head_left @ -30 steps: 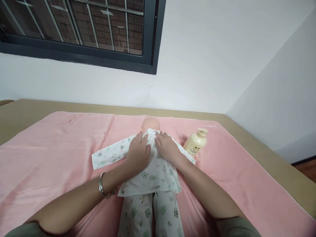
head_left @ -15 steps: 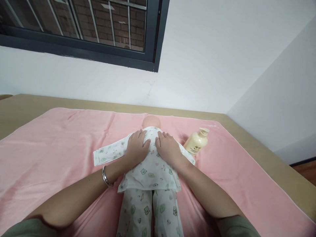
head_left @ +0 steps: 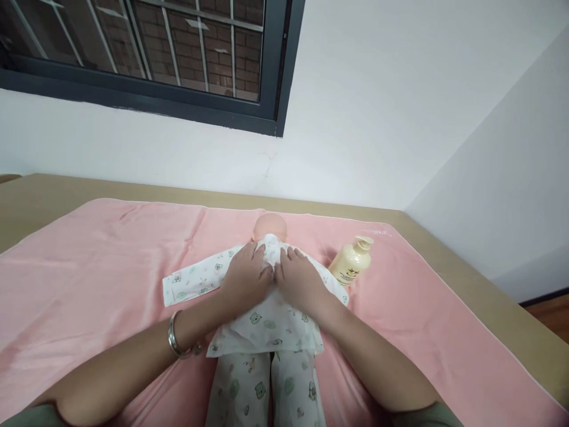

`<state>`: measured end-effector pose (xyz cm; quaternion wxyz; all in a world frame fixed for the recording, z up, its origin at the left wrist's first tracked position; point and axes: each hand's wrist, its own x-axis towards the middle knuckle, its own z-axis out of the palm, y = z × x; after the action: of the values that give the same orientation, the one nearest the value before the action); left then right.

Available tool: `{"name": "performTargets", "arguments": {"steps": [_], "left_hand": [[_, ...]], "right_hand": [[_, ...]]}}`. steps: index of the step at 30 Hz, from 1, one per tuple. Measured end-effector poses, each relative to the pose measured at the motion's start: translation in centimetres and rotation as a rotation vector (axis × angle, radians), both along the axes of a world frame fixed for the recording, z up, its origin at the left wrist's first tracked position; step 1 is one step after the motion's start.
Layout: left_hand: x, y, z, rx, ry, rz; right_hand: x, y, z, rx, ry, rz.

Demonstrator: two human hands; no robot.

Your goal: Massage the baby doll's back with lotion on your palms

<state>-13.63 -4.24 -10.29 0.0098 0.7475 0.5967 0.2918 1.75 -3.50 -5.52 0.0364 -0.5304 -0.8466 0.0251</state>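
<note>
Pink cloth [head_left: 98, 261] lies beneath a doll [head_left: 270, 226]; the left hand [head_left: 248, 271] and right hand [head_left: 301, 279] (thumbs nearly meeting) rest flat on its shirt [head_left: 267, 335].

No word can be read for certain. The cream pump bottle [head_left: 353, 261] bears dark print [head_left: 349, 274] on its front: a larger, script-like mark with much smaller lines below it, all too small and blurred to make out. Near the far right corner of the pink cloth [head_left: 444, 332], a faint pale mark [head_left: 377, 232] resembles lettering, equally illegible.
</note>
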Motion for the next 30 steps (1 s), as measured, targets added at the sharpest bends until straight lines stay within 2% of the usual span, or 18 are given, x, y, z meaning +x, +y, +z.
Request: {"name": "performTargets", "arguments": {"steps": [3,5,11,13,16,19,21,26,30], "left_hand": [[-1.3,1.8,0.5,-0.127,-0.076,-0.018],[-1.7,2.4,0.3,-0.131,-0.091,0.011],[0.1,0.2,-1.4,0.071,0.008,0.028],[0.3,0.0,-1.6,0.086,0.020,0.010],[-0.6,1.3,-1.3,-0.006,-0.030,-0.002],[-1.4,2.7,-1.0,-0.123,-0.158,0.044],[-1.4,2.9,-1.1,-0.122,-0.207,0.061],[-0.3,1.6,-1.8,0.009,-0.188,0.070],[-0.2,1.3,-1.9,0.020,-0.220,0.069]], "right_hand": [[-0.7,-2.4,0.1,0.026,-0.061,-0.013],[-0.8,-2.5,0.2,0.016,-0.049,-0.018],[0.8,2.6,0.5,-0.077,0.116,-0.074],[0.9,2.9,0.5,-0.114,0.130,-0.084],[0.2,1.0,0.4,-0.066,0.084,-0.085],[-0.6,-1.3,0.2,0.000,0.032,-0.089],[-0.6,-1.4,0.1,-0.006,0.036,-0.083],[0.5,2.0,-0.2,-0.045,0.155,-0.120],[1.4,3.8,-0.7,-0.040,0.262,-0.091]]}}
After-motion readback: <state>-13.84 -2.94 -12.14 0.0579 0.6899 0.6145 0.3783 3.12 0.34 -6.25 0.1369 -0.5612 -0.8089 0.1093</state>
